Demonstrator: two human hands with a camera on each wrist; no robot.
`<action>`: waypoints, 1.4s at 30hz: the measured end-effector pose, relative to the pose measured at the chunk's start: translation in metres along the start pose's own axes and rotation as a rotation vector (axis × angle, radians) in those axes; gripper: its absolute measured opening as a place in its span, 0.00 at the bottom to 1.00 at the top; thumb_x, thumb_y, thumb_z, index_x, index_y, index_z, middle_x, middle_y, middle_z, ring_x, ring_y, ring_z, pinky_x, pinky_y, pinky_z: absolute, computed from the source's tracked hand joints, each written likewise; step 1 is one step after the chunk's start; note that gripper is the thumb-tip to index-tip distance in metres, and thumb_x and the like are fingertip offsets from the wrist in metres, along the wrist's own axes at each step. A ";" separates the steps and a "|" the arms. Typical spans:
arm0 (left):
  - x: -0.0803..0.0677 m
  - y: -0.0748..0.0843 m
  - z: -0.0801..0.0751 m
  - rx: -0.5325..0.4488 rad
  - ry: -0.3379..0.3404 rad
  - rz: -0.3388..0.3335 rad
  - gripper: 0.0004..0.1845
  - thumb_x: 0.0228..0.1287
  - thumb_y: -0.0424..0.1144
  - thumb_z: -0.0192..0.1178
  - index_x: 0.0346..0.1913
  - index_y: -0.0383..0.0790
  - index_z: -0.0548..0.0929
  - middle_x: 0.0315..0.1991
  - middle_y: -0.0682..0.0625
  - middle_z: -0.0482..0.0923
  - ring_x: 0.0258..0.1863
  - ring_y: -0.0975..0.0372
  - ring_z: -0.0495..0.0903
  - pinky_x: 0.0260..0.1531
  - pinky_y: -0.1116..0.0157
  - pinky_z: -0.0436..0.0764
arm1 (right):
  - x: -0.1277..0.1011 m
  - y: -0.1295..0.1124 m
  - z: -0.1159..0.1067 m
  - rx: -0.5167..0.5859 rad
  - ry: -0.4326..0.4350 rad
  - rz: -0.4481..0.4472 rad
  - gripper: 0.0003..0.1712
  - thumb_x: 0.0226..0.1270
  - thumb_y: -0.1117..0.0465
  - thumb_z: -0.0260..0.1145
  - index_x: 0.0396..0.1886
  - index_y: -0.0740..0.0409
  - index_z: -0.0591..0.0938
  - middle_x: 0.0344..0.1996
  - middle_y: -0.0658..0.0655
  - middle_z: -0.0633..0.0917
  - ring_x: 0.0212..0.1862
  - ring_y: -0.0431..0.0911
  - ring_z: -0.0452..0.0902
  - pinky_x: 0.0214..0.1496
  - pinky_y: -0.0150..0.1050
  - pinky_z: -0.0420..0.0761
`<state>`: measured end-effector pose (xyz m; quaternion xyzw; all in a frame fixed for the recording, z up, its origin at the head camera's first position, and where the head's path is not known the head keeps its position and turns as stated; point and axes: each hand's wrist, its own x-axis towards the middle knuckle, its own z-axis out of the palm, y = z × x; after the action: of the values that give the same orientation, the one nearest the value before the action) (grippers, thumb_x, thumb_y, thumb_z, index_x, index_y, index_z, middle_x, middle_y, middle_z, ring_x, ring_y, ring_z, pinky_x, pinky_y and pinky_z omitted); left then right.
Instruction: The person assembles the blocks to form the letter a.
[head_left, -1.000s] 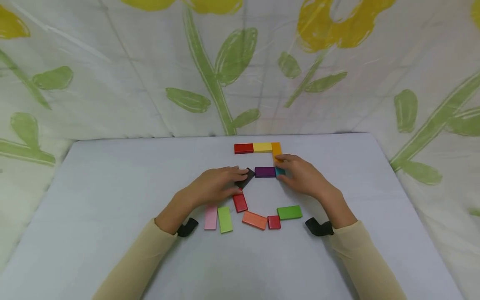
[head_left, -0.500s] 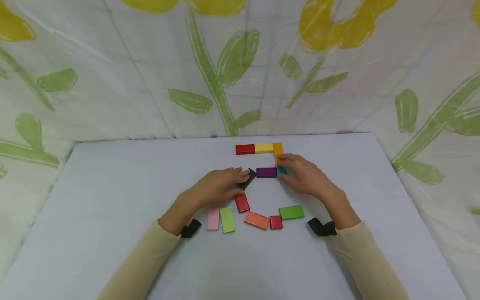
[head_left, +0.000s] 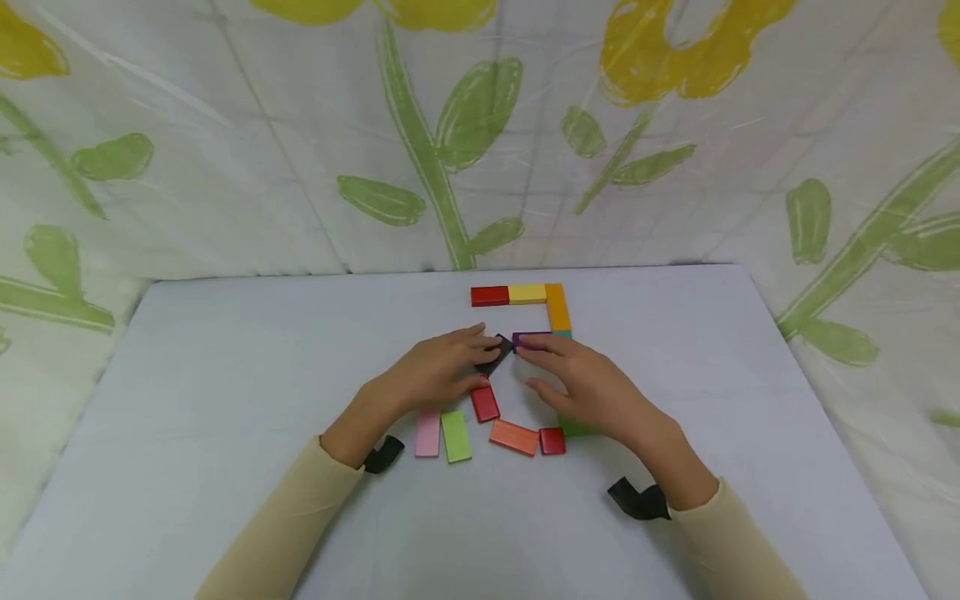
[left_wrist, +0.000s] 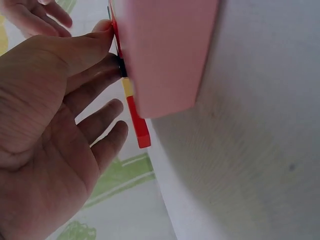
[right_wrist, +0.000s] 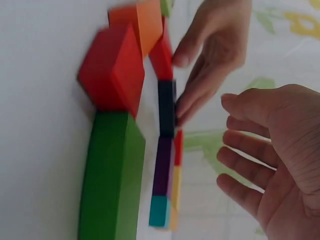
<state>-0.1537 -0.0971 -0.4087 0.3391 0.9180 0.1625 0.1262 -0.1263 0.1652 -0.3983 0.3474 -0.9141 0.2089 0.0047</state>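
My left hand (head_left: pixel 435 367) reaches over the near blocks, its fingertips on a black block (head_left: pixel 505 348) and its thumb at the top end of a red block (head_left: pixel 485 405). In the right wrist view the same touch shows from the side. My right hand (head_left: pixel 596 383) hovers with fingers spread and nothing held, overlapping a purple block (right_wrist: pixel 163 167) in the head view. A teal block (right_wrist: pixel 159 211) joins the purple one. Under the right palm, a green block (right_wrist: pixel 107 175) is partly hidden in the head view.
A dark red block (head_left: pixel 490 296), a yellow block (head_left: pixel 527 293) and an orange block (head_left: pixel 558 308) form the far corner. Nearer lie a coral block (head_left: pixel 514 437) and a small red block (head_left: pixel 552 441). Pink (head_left: pixel 428 435) and lime (head_left: pixel 456 437) blocks lie by the left wrist.
My right hand has left the teal and orange blocks and moved left and nearer, now over the purple block. The left hand stays on the black and red blocks.
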 end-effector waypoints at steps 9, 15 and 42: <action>0.000 -0.001 0.002 -0.035 -0.010 -0.024 0.27 0.73 0.47 0.60 0.72 0.48 0.73 0.76 0.58 0.67 0.79 0.60 0.62 0.74 0.55 0.69 | -0.021 -0.037 0.010 -0.012 0.081 -0.134 0.28 0.65 0.55 0.72 0.65 0.51 0.81 0.64 0.52 0.81 0.63 0.46 0.80 0.61 0.43 0.84; 0.001 -0.001 0.002 -0.079 -0.017 -0.027 0.27 0.72 0.47 0.61 0.72 0.50 0.73 0.75 0.59 0.67 0.75 0.61 0.69 0.72 0.55 0.73 | -0.025 -0.060 0.029 0.023 0.100 -0.179 0.23 0.67 0.54 0.70 0.61 0.51 0.83 0.58 0.50 0.84 0.59 0.43 0.81 0.59 0.38 0.85; -0.002 -0.002 0.001 -0.052 -0.002 -0.007 0.27 0.72 0.47 0.61 0.71 0.50 0.74 0.75 0.57 0.69 0.75 0.60 0.68 0.72 0.55 0.72 | -0.021 -0.095 0.065 -0.140 -0.094 -0.189 0.24 0.70 0.46 0.67 0.61 0.49 0.82 0.63 0.47 0.82 0.66 0.42 0.78 0.71 0.43 0.77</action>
<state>-0.1533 -0.0995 -0.4097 0.3328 0.9145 0.1855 0.1363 -0.0414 0.0896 -0.4249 0.4403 -0.8888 0.1268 0.0057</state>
